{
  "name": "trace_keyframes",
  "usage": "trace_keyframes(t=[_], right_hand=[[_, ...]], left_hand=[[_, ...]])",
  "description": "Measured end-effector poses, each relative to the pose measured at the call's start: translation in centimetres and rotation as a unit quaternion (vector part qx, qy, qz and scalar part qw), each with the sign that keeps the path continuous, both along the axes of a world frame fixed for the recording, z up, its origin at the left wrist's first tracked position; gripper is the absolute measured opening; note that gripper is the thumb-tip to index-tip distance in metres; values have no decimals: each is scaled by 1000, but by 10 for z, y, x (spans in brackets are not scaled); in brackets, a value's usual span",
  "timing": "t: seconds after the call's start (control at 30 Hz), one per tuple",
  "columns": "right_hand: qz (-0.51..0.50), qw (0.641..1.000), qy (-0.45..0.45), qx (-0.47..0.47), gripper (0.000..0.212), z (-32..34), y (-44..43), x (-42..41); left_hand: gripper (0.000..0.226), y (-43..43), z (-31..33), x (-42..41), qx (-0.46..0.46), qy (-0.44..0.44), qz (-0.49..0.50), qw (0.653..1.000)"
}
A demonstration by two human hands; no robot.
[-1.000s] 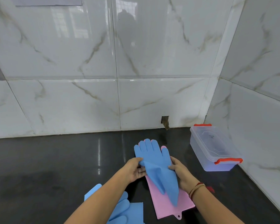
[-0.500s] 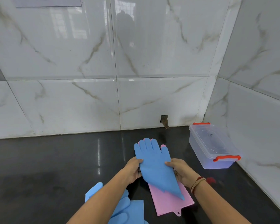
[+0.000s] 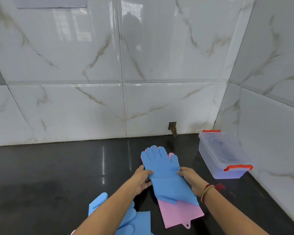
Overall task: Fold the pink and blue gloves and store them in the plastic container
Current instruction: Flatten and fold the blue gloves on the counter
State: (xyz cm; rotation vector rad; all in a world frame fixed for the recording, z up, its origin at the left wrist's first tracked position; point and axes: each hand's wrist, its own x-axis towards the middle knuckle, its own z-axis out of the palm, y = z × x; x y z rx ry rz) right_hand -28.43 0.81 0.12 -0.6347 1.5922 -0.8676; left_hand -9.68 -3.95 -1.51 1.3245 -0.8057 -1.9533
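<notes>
A blue glove [image 3: 165, 173] lies on top of a pink glove [image 3: 180, 214] in the middle of the dark counter, fingers pointing to the wall. Its cuff is partly folded up, leaving the pink cuff bare below. My left hand [image 3: 143, 179] pinches the blue glove's left edge. My right hand [image 3: 191, 179] holds its right edge. A second blue glove [image 3: 136, 219] lies at the bottom left, half hidden by my left forearm. The clear plastic container [image 3: 209, 158] with red clips stands at the right, its lid on.
The black counter [image 3: 58, 175] meets marble-tiled walls at the back and on the right, forming a corner behind the container. A small hole [image 3: 172, 127] sits in the back wall just above the counter.
The blue glove's cuff, held up in a point before, has come down and spread flatter over the pink glove. Both hands slid to its side edges.
</notes>
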Motion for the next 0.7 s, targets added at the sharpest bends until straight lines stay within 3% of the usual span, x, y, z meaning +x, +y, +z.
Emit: trace_keyframes(t=[0.43, 0.7], right_hand=[[-11, 998, -62, -2, 27, 10, 4, 5], [99, 976, -169, -97, 33, 48, 0, 56]], left_hand=[[42, 0, 3, 0, 9, 8, 8, 1000], [43, -14, 25, 40, -40, 18, 134, 990]])
